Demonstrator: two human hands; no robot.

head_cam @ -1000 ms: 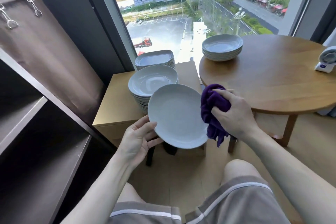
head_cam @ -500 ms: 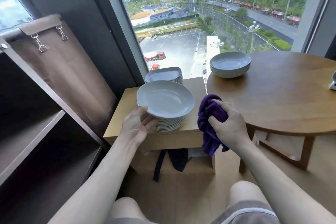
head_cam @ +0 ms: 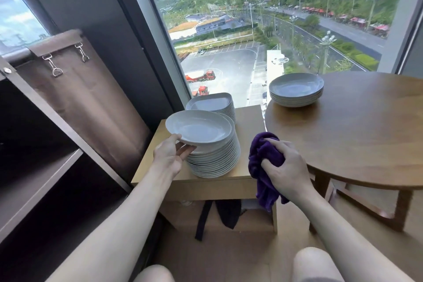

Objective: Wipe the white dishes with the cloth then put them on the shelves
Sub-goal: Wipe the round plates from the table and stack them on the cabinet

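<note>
My left hand (head_cam: 170,155) holds a white round plate (head_cam: 198,127) by its near rim, level, just above and to the left of a tall stack of white plates (head_cam: 215,158) on the small wooden side table (head_cam: 248,119). My right hand (head_cam: 286,167) grips a bunched purple cloth (head_cam: 263,165) to the right of that stack, apart from the plate. The dark shelves (head_cam: 43,181) stand at the left, with bare boards.
A stack of squarish white plates (head_cam: 211,104) sits behind the tall stack. A short stack of white bowls (head_cam: 296,89) stands on the round wooden table (head_cam: 366,135) at right. A brown fabric panel (head_cam: 91,107) hangs beside the shelves. My knees show at the bottom.
The plate went from tilted in front of me to level and out to the left above the stack. The cloth came off the plate. The view has risen.
</note>
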